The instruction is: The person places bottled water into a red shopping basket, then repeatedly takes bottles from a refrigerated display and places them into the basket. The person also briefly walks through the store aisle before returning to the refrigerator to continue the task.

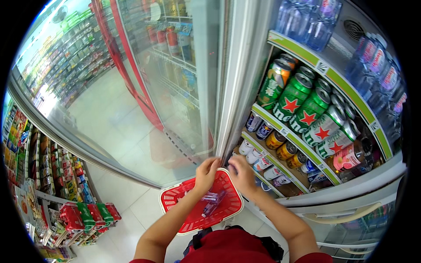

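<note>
Both of my hands are raised over the far end of a red plastic shopping basket (188, 227) with a pale rim. My left hand (205, 174) has its fingertips bunched near the lower end of the cooler's door frame; whether anything is between them is hidden. Just to its right, my right hand (242, 174) is curled in front of the cooler's opening. A small dark patch shows under its fingers, too blurred to name. Inside the basket lie clear plastic bottles (213, 200), partly covered by my left forearm.
A glass cooler door (131, 108) stands swung out to the left. On the cooler's shelves are Heineken cans (296, 102), smaller cans (275, 139) and water bottles (378, 65). Left are snack shelves (56, 161) and red and green packs (88, 216). A closed door's handle (343, 215) juts at right.
</note>
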Available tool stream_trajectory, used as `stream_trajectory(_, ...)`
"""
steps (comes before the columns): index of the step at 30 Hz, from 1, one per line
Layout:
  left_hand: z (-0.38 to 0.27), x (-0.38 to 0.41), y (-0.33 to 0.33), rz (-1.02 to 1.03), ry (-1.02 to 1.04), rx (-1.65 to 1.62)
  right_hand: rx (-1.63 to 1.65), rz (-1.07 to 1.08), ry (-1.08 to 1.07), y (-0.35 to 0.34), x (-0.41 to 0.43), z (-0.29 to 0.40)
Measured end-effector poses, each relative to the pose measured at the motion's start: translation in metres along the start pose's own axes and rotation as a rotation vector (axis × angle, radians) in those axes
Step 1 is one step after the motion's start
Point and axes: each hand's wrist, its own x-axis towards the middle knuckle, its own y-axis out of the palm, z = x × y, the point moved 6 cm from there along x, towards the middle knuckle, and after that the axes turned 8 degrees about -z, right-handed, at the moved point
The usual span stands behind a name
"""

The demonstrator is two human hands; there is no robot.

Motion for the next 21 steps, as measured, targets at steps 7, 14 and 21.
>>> stream_trajectory(7, 0.199, -0.103, -0.08, -0.026, -0.432, 0.17, -0.308, 0.761, 0.44, 0.172, -0.154, -0.094)
stream_trajectory(14, 0.245, -0.151, -0.104, -0.03, -0.53, 0.265, -0.519, 0.966, 0.502, 0.227, -0.182, -0.131)
stream_trajectory(21, 0.223, -0.157, -0.12, 0.018, -0.512, 0.472, -0.469, 0.981, 0.368, 0.227, -0.176, -0.136)
